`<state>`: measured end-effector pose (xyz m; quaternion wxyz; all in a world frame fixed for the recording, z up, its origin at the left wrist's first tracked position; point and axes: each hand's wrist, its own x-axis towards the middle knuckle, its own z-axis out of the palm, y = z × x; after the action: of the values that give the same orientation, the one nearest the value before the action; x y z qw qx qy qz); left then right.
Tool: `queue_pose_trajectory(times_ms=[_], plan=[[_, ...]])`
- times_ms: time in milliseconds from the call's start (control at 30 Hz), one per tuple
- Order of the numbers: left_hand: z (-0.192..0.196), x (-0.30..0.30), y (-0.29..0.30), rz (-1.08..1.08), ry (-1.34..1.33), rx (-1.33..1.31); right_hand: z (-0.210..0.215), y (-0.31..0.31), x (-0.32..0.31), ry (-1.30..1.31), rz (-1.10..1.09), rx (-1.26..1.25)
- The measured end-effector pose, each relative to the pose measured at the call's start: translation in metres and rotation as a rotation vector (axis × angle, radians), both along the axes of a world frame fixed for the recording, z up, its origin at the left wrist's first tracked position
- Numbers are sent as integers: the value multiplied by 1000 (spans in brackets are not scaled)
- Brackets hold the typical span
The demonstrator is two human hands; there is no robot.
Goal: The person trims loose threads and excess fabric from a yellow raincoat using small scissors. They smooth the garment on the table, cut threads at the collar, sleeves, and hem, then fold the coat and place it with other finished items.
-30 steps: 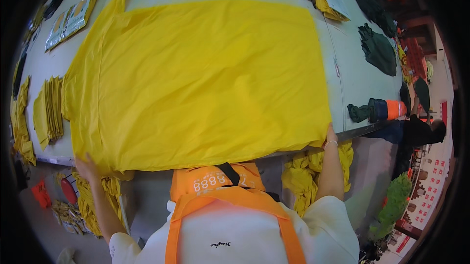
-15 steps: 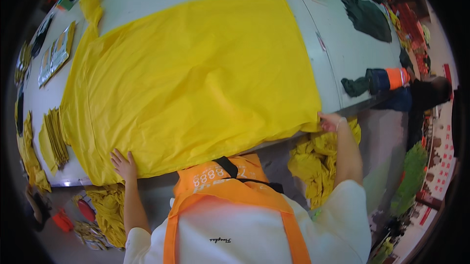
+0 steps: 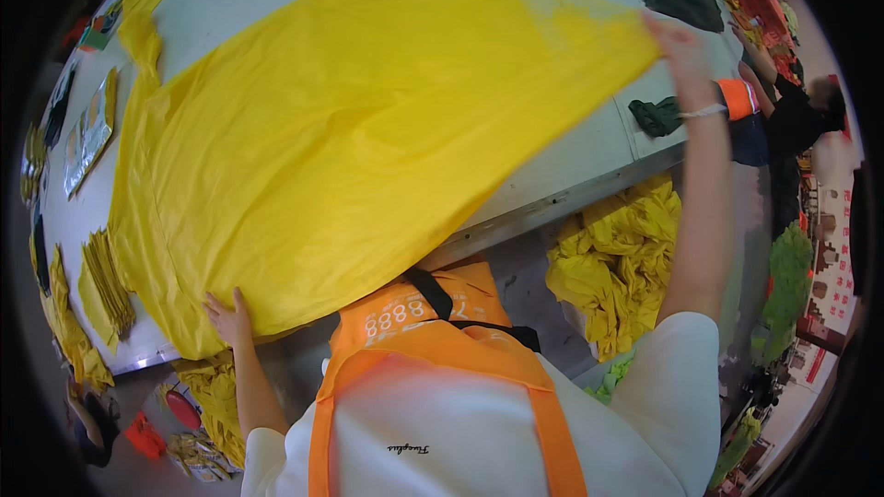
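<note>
Yellow garment [image 3: 350,128], gripped at a corner above the surface [image 3: 552,182] by the right hand [image 3: 680,44]! Touched near the edge by the spread left hand [image 3: 229,320]!

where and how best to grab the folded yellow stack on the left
Probably the near end of the folded yellow stack, coming from the table edge side: that end faces the edge, while the yellow sheet lies close on its right. It looks layered, so pinching top and bottom together should help.
</note>
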<state>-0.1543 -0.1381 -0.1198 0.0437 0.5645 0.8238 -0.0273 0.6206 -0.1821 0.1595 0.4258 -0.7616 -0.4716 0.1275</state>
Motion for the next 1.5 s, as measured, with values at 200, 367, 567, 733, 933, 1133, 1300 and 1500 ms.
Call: queue_pose_trajectory(times_ms=[200,367,567,733,933,1133,1300,1500], plan=[[17,-5,4,182,118,-165,-49,-94,68,-665,-271,-307],[15,-11,13,164,119,-208,-175,-143,66,-633,-397,-698],[19,27,17,-218,72,37,-223,-71,-104,-633,160,-279],[19,57,14,-167,-94,-82,-248,-46,-194,-688,456,-568],[23,-36,-5,-43,43,122,-262,-65,-142,-614,197,-755],[29,-79,-42,-117,-84,524,-207,-157,-140,-573,629,-795],[-39,-148,-53,527,-133,504,-221,-165,-159,-732,512,-895],[-54,-176,-23,702,-881,597,-239,-170,-154,-837,408,-996]])
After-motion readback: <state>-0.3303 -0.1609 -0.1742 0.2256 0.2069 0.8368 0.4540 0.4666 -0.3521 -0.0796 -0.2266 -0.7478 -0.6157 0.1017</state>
